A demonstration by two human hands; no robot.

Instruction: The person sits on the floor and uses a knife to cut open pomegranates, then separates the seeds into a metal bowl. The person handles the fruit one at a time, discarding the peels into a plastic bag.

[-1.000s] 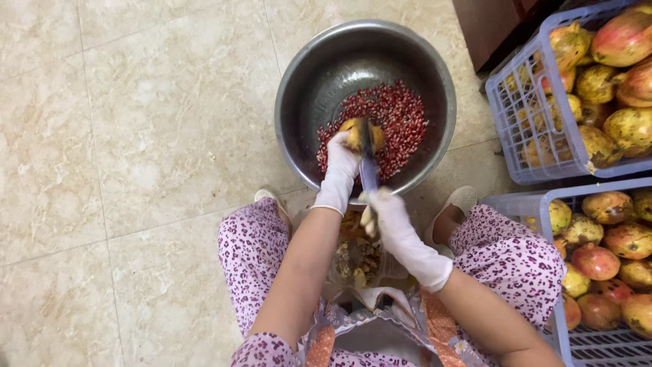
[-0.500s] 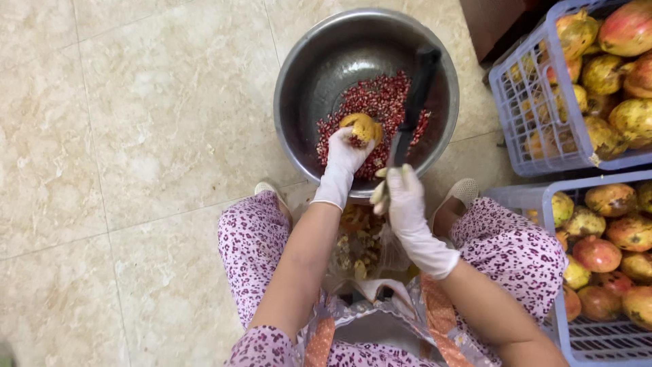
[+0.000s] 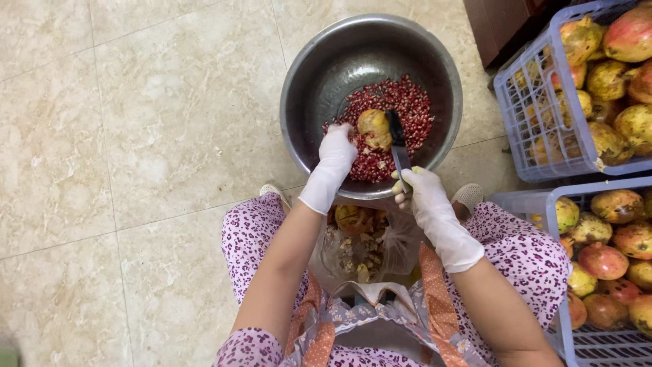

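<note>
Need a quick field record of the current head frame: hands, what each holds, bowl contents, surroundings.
left hand: white glove, holds a pomegranate piece over the bowl
right hand: white glove, grips a dark knife, blade against the piece
bowl: round metal, on the tiled floor, red seeds in the bottom
bag: clear plastic between the knees, peel scraps inside
crates: two blue plastic ones at the right, full of whole pomegranates

We see one package: a clear plastic bag (image 3: 370, 248) of peel scraps between the knees, below the bowl (image 3: 305, 81)
</note>
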